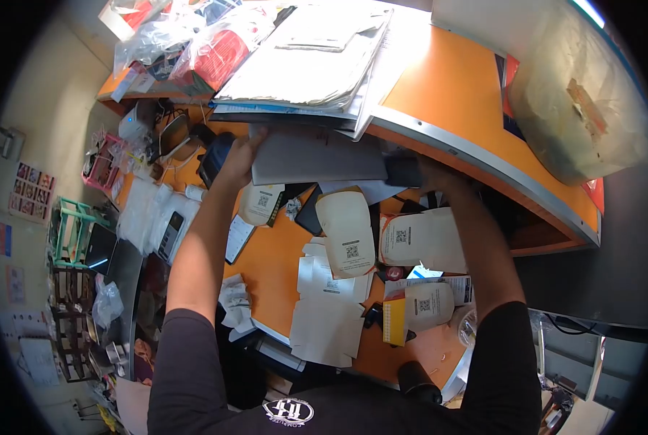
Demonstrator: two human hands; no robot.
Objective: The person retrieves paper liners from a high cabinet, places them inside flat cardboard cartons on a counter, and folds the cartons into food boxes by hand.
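Note:
Beneath the raised orange shelf is a flat, pale grey slab-like item [316,156], whose kind I cannot make out. My left hand [244,156] is closed on its left edge, thumb up near the shelf's underside. In the shadow at the other end, my right hand [432,174] is beside a small dark block-like thing [402,172]; its fingers are too dark to make out. Several cream paper pouches with QR codes lie below on the orange desk, one pouch [349,235] just under the grey item.
Overhead, the orange shelf [440,80] bears a tall paper stack [302,65] and plastic bags [222,58]. A clear plastic bin [581,109] stands at the upper right. Unfolded cardboard [327,330], a yellow box [393,322] and a phone [170,235] lie on the desk.

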